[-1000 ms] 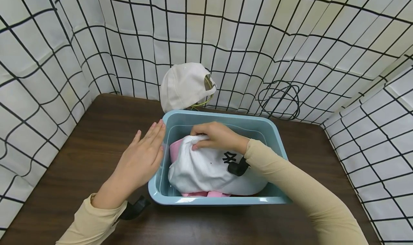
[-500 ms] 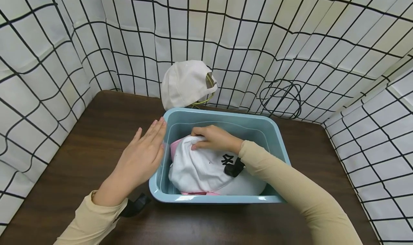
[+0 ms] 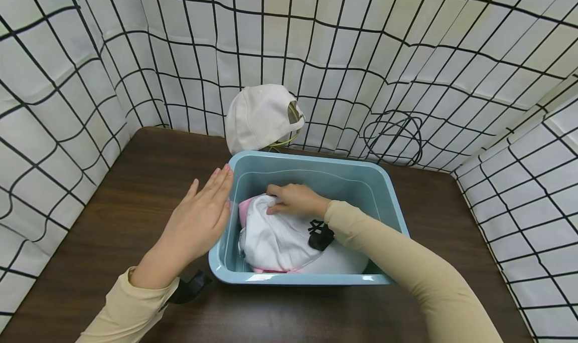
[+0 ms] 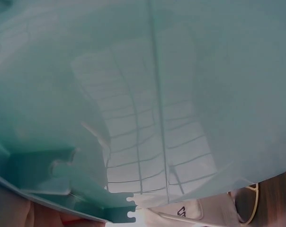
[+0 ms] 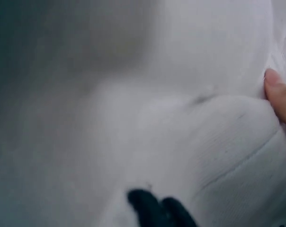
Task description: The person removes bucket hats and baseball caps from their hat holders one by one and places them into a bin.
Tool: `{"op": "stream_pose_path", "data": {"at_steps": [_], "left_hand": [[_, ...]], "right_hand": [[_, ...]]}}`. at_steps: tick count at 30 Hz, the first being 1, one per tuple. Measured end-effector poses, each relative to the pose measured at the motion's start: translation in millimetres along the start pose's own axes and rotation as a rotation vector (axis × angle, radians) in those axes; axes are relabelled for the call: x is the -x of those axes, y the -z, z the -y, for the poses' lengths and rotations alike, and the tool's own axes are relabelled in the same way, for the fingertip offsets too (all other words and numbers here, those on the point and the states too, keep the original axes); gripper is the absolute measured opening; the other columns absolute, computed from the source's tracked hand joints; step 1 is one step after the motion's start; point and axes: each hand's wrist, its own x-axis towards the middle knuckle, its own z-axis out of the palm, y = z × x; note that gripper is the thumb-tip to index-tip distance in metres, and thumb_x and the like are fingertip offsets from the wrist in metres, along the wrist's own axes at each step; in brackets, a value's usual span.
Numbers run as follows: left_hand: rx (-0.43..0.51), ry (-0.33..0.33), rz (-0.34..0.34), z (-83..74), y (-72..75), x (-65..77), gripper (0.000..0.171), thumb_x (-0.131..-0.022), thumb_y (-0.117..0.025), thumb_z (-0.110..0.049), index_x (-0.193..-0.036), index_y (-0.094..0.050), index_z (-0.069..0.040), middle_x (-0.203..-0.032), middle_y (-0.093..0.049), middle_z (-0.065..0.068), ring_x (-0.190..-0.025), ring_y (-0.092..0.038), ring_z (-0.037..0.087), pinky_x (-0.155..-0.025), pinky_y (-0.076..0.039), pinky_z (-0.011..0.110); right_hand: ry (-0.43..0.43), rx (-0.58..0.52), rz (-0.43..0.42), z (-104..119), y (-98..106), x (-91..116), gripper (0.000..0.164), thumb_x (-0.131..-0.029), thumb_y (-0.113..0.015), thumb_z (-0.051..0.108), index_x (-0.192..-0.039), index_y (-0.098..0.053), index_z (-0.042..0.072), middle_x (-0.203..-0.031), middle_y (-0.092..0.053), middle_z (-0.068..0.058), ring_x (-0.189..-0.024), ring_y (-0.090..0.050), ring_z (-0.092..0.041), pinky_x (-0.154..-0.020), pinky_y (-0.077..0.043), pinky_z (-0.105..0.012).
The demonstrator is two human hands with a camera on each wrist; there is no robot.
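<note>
A white baseball cap (image 3: 280,242) with a black emblem lies in a light blue plastic basin (image 3: 334,175). My right hand (image 3: 300,200) reaches into the basin and pinches the cap's fabric near its upper left part. In the right wrist view, a thumb (image 5: 278,97) presses the white cloth, and a dark part of the emblem (image 5: 155,208) shows below. Something pink (image 3: 244,210) peeks out beneath the cap. My left hand (image 3: 198,217) lies with straight fingers along the basin's left rim, and its wrist camera looks at the basin's outer wall (image 4: 110,94).
Behind the basin, a second cap (image 3: 262,117), off-white, leans on the black wire grid (image 3: 322,72). A coil of black cable (image 3: 393,137) hangs at the grid to the right. The dark wooden table (image 3: 149,182) is walled by grid and white sheeting.
My right hand has sunk a little lower into the basin with the white cap, which settles flatter and covers more of the pink at the front. My left hand stays put at the rim.
</note>
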Motion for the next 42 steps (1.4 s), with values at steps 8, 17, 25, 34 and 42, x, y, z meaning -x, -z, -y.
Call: {"op": "stream_pose_path", "data": {"at_steps": [8,17,25,34,42], "left_hand": [[0.001,0.002,-0.002,0.3,-0.6,0.4,0.056,-0.096,-0.043,-0.018,-0.143,-0.029,0.008,-0.151,-0.025,0.020,-0.139,-0.023,0.034,-0.109,-0.016,0.059],[-0.002,0.006,-0.003,0.4,0.8,1.2,0.055,-0.097,-0.042,-0.019,-0.144,-0.028,0.008,-0.151,-0.024,0.019,-0.139,-0.022,0.033,-0.109,-0.015,0.058],[0.004,0.003,-0.004,-0.4,1.1,1.6,0.055,-0.097,-0.042,-0.018,-0.144,-0.029,0.008,-0.151,-0.025,0.019,-0.139,-0.023,0.033,-0.109,-0.016,0.059],[0.002,0.010,0.003,-1.0,0.9,0.9,0.055,-0.097,-0.043,-0.018,-0.144,-0.029,0.008,-0.150,-0.026,0.020,-0.139,-0.023,0.033,-0.108,-0.017,0.059],[0.000,0.010,0.014,-2.3,1.8,1.1,0.056,-0.097,-0.044,-0.019,-0.144,-0.027,0.007,-0.151,-0.024,0.020,-0.139,-0.022,0.034,-0.108,-0.016,0.059]], "right_hand": [[-0.008,0.004,0.038,-1.2,-7.3,-5.0,0.029,-0.089,-0.064,0.035,-0.102,-0.051,0.011,-0.074,-0.053,0.003,-0.065,-0.051,-0.012,-0.060,-0.044,-0.027],[0.010,0.077,0.055,1.8,2.5,-7.9,0.029,-0.088,-0.064,0.039,-0.096,-0.053,0.013,-0.069,-0.051,0.004,-0.063,-0.051,-0.011,-0.061,-0.044,-0.028],[0.013,0.193,0.090,19.7,36.0,0.2,0.037,-0.083,-0.069,0.044,-0.105,-0.062,0.016,-0.089,-0.063,0.006,-0.076,-0.056,-0.010,-0.068,-0.048,-0.030],[0.192,-0.027,-0.047,35.6,52.2,9.0,0.020,-0.080,-0.076,0.029,-0.085,-0.065,0.013,-0.078,-0.059,0.006,-0.069,-0.053,-0.004,-0.062,-0.045,-0.019],[0.178,-0.236,0.175,41.5,19.1,1.0,0.028,-0.076,-0.080,0.029,-0.079,-0.057,0.013,-0.068,-0.053,0.006,-0.063,-0.050,-0.005,-0.060,-0.042,-0.017]]}}
